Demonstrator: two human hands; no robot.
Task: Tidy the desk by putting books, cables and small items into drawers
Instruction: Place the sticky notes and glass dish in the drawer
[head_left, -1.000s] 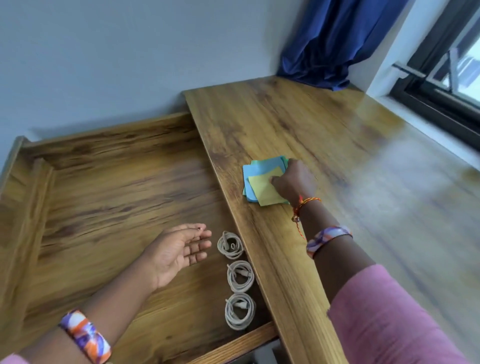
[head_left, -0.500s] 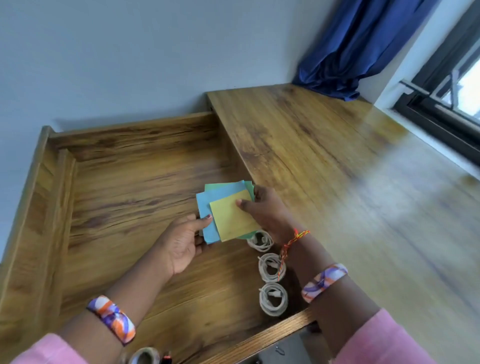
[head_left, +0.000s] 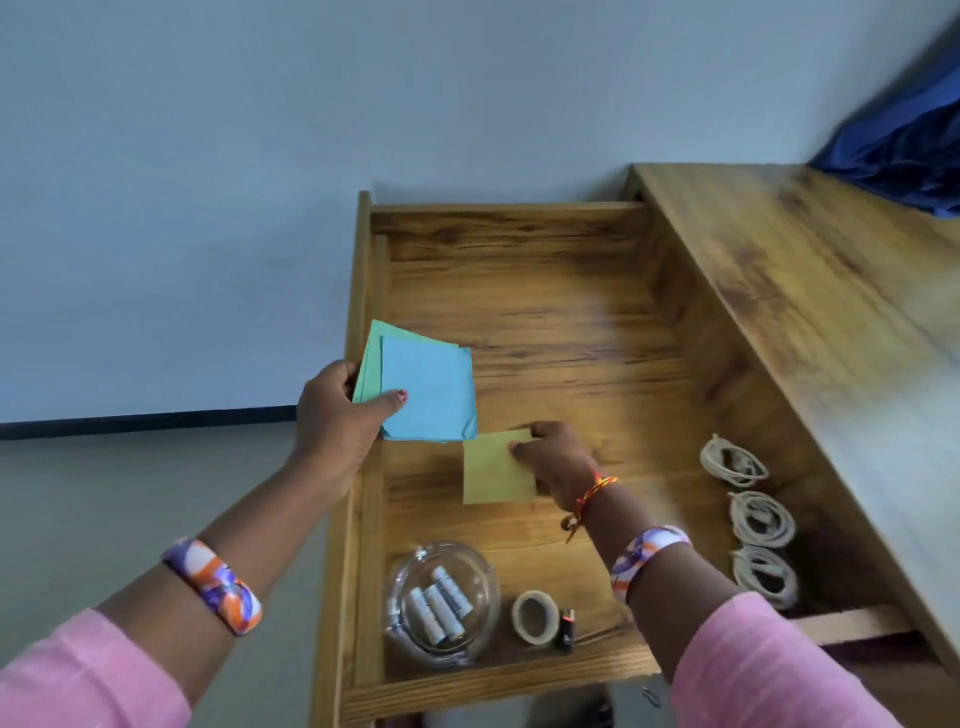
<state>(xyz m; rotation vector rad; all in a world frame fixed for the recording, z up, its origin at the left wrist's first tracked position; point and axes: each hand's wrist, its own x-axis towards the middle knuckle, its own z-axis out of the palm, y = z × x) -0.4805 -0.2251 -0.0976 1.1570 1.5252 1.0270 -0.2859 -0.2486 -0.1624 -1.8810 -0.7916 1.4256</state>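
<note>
Head view looks down on the wooden worktop (head_left: 810, 291) at right and its open drawer (head_left: 561, 322) at centre. Left hand (head_left: 337, 415) grips blue and green papers (head_left: 426, 389) over the drawer's left side; right hand (head_left: 553, 457) pinches a yellow paper (head_left: 493, 470) low over the drawer floor. A glass bowl of batteries (head_left: 441, 603) sits at the near left, three coiled cables (head_left: 758, 519) along the right wall, a tape roll (head_left: 532, 616) at the near edge.

A home study or bedroom corner is suggested: a wooden surface (head_left: 810, 291) is set against a plain wall (head_left: 363, 104), a blue curtain (head_left: 904, 150) hangs beside it, and stationery is kept in an open drawer (head_left: 545, 291).
</note>
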